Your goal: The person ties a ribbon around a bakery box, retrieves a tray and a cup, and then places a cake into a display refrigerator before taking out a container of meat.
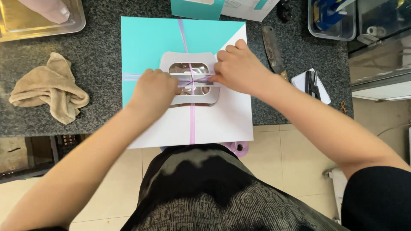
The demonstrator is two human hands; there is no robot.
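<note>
At far left I see a tan cloth on the tabletop. Mid-frame lies a teal-and-white box crossed by lilac ribbon. My left hand and right hand each pinch ribbon at the centre. A teal package sits at top.

Both forearms were bare down to the left hand and right hand, with no rings or watch. A black short sleeve covered the right upper arm. Below the hands hung a dark, grey-patterned apron.
</note>
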